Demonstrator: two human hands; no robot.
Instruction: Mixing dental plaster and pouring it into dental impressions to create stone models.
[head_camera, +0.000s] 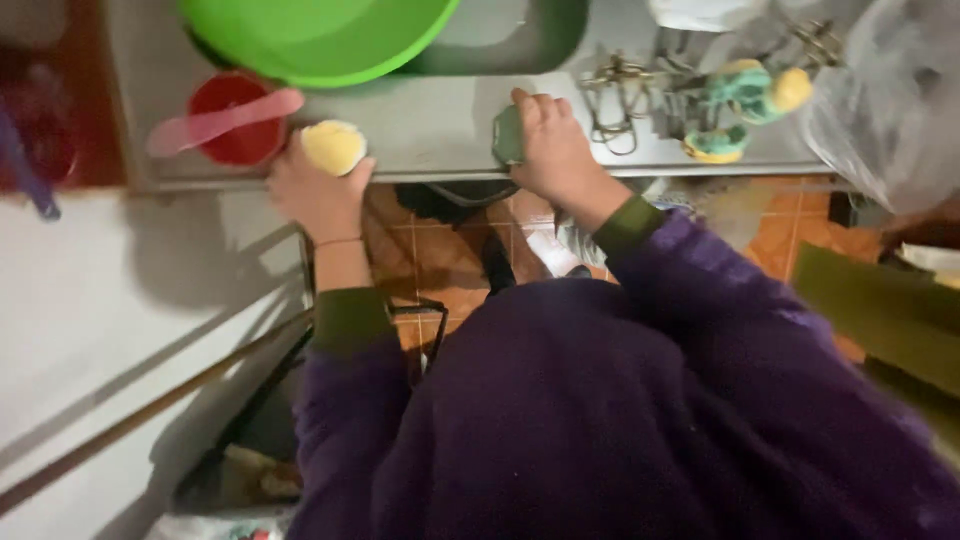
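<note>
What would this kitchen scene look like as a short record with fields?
Left hand: holds a yellow sponge at the counter's edge
Right hand: pressed on a green scrub pad
Surface: grey metal counter
Nearby: green basin, red cup with pink utensil across it
Far right: metal beaters, more sponges

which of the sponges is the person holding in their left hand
The plain yellow sponge, gripped in the left hand beside the red cup; the green-and-yellow ones lie untouched at the counter's far right.
</note>
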